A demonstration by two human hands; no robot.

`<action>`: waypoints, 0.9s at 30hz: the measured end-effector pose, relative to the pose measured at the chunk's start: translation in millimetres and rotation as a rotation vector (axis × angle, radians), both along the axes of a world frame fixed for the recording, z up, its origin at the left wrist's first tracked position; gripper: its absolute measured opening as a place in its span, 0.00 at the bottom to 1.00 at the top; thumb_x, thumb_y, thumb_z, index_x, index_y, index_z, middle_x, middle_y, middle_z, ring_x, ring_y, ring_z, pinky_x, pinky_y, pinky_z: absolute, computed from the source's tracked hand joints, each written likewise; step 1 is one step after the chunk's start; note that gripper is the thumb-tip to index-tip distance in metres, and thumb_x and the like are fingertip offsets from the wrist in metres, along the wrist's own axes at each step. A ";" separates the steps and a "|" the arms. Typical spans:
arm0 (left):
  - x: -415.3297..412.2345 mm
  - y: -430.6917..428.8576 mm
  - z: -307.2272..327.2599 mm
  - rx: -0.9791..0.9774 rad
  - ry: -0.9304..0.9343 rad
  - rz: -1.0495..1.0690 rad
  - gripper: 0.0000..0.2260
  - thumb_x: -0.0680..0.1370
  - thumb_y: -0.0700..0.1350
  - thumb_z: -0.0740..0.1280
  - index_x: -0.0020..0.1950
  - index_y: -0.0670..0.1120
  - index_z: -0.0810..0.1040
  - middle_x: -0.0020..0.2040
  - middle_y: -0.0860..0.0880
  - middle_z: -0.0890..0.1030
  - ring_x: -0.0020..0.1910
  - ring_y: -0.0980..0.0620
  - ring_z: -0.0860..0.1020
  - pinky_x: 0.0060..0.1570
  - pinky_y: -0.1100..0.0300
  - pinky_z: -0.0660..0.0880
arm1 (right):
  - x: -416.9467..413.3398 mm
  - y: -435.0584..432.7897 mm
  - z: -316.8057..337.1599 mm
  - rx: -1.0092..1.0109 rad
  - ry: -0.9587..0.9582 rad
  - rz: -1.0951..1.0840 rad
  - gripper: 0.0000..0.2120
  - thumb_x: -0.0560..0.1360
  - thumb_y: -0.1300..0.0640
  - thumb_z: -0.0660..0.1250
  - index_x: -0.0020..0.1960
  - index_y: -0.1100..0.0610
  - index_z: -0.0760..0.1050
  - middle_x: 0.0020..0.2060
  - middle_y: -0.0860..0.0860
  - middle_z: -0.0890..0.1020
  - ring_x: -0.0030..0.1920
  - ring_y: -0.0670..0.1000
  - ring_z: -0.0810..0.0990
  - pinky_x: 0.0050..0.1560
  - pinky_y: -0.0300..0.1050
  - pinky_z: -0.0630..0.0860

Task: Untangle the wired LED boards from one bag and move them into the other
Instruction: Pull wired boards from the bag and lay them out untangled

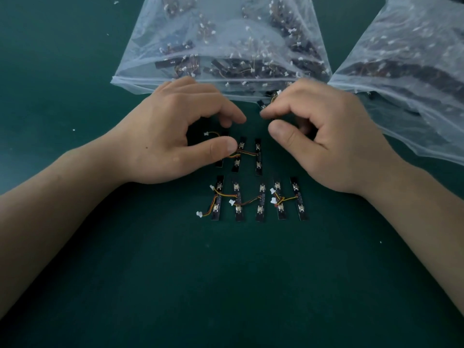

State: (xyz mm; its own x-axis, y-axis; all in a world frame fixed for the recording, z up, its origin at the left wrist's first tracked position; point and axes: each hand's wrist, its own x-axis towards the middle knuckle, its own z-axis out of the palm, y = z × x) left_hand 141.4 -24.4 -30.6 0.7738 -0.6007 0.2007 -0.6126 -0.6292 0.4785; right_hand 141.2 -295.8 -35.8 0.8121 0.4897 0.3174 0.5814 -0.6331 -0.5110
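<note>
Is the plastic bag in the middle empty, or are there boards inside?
Not empty. Through the clear plastic of the middle bag, many dark boards show, heaped toward its near edge.

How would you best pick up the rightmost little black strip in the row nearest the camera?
Probably from above, pinching the rightmost strip across its long edges near the lower end: it lies flat, its wire leaves the middle leftward, and its right side is free.

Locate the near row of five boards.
Head view, centre: near row of boards lies on the green table between both wrists, nearer than the shorter row by the left hand.
</note>
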 end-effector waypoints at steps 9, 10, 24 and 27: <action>1.2 1.2 -0.1 0.005 -0.006 -0.016 0.19 0.81 0.59 0.64 0.66 0.50 0.81 0.54 0.55 0.81 0.56 0.47 0.77 0.64 0.45 0.71 | 0.7 -0.5 0.8 -0.038 0.020 -0.124 0.21 0.75 0.62 0.63 0.64 0.50 0.82 0.49 0.46 0.76 0.41 0.43 0.73 0.43 0.47 0.75; 1.2 1.1 0.2 0.005 -0.007 -0.019 0.19 0.81 0.59 0.64 0.65 0.50 0.81 0.54 0.55 0.81 0.56 0.47 0.78 0.64 0.44 0.71 | -0.2 0.9 1.2 -0.088 0.023 -0.124 0.22 0.75 0.61 0.62 0.66 0.48 0.81 0.51 0.45 0.75 0.42 0.43 0.73 0.43 0.48 0.75; -0.6 0.5 1.2 -0.002 -0.004 -0.027 0.19 0.81 0.58 0.64 0.65 0.49 0.82 0.55 0.54 0.81 0.56 0.46 0.77 0.63 0.43 0.71 | -3.2 -2.0 6.9 -0.167 -0.097 -0.032 0.16 0.77 0.52 0.65 0.63 0.51 0.82 0.59 0.46 0.78 0.59 0.49 0.77 0.52 0.50 0.76; -0.6 0.6 1.4 -0.003 -0.005 -0.025 0.19 0.81 0.59 0.64 0.65 0.49 0.82 0.55 0.54 0.81 0.56 0.47 0.77 0.63 0.44 0.71 | -2.3 -2.7 5.3 -0.203 -0.079 -0.043 0.15 0.76 0.53 0.66 0.61 0.49 0.84 0.55 0.45 0.80 0.57 0.48 0.77 0.51 0.51 0.77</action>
